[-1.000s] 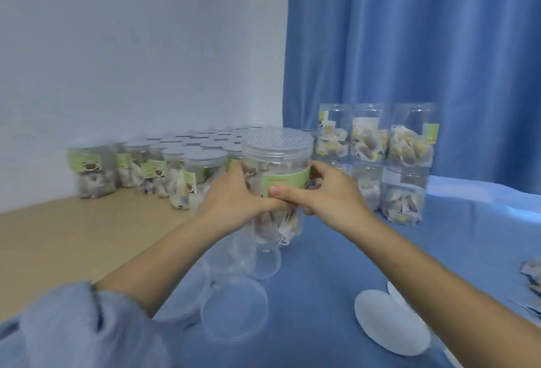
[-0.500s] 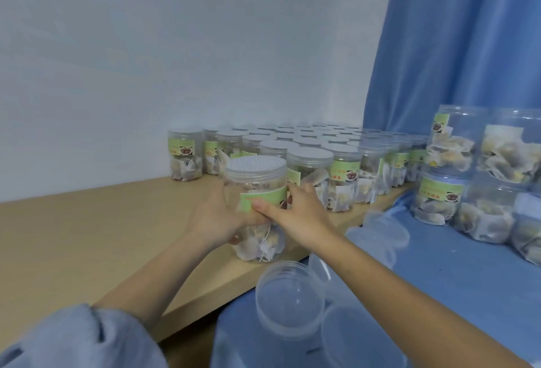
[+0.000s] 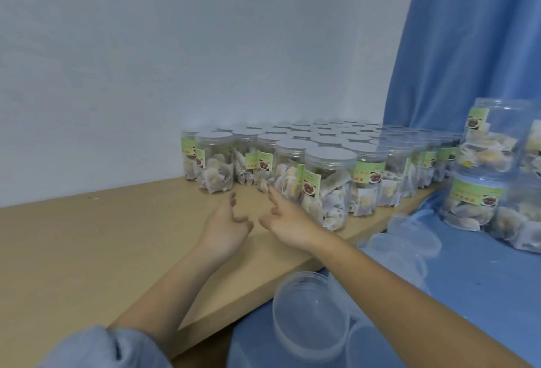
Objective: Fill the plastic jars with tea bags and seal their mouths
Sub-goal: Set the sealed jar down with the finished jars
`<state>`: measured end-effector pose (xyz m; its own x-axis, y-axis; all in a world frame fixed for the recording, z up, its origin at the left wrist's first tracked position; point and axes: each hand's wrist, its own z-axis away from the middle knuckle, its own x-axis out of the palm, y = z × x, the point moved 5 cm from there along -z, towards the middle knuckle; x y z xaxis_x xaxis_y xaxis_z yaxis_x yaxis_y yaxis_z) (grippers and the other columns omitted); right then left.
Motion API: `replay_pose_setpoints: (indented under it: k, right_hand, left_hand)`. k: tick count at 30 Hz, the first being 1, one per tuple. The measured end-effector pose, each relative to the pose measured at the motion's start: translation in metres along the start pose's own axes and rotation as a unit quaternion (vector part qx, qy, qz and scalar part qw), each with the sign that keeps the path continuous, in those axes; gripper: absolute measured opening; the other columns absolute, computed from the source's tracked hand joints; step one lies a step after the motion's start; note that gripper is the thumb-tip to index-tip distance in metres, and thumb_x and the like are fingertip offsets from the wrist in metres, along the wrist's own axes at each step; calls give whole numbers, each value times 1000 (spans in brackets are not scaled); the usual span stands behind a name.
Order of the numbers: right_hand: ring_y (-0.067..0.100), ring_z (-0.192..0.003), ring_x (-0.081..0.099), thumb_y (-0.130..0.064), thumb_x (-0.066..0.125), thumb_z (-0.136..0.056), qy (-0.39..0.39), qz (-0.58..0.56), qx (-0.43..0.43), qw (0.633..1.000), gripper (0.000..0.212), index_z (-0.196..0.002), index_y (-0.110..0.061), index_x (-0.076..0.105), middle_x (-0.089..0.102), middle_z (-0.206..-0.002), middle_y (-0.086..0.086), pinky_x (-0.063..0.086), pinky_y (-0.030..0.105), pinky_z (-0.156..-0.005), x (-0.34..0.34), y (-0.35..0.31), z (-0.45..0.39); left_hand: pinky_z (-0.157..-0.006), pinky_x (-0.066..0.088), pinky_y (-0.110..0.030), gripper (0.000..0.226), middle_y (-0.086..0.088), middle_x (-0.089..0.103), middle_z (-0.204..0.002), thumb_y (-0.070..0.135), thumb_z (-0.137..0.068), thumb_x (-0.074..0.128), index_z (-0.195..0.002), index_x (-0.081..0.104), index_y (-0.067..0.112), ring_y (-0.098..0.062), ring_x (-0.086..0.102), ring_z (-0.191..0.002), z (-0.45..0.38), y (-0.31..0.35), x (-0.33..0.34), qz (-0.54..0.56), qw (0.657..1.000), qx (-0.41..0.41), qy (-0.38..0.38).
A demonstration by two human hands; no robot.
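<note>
Head view: both hands hover over the wooden shelf (image 3: 87, 250), holding nothing. The left hand (image 3: 224, 228) and right hand (image 3: 285, 221) have fingers loosely spread. At two o'clock of the right hand, just beside it, stands a lidded jar (image 3: 329, 187) of tea bags, fronting more jars (image 3: 292, 145). Empty tubs (image 3: 311, 309) lie at five o'clock.

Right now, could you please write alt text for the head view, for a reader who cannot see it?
Two bare hands, left hand and right hand, hover open above a wooden table, beside a lidded jar of tea bags at the front of many sealed jars. Empty clear jars lie on blue cloth nearby.
</note>
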<state>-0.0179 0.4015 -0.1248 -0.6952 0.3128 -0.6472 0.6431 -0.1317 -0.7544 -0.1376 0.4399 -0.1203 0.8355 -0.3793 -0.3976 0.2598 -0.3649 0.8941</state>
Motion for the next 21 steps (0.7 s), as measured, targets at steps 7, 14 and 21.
replay_pose_setpoints:
  k: [7,14,21]
  right_hand:
    - [17,-125,47,-24,45,-97,120,-18,-44,992,49,-145,-22,33,47,-141,0,36,22,-90,-74,-8,56]
    - [16,-104,58,-24,53,-92,268,-41,6,962,44,-136,-25,45,60,-114,0,49,30,-87,-207,48,156]
    - [18,-89,65,-21,53,-92,370,-68,60,925,42,-133,-25,46,61,-106,2,57,29,-65,-326,117,255]
  left_hand:
    - [-92,49,-46,47,-3,59,-113,-4,-84,51,-128,48,12,-25,60,-105,28,73,74,46,994,93,-21]
    - [-85,53,-50,42,-3,65,-103,1,-82,52,-118,50,23,-27,64,-98,66,170,202,133,974,135,-122]
    - [-87,53,-49,41,-8,66,-110,3,-85,49,-122,47,20,-29,65,-98,108,262,340,192,936,142,-257]
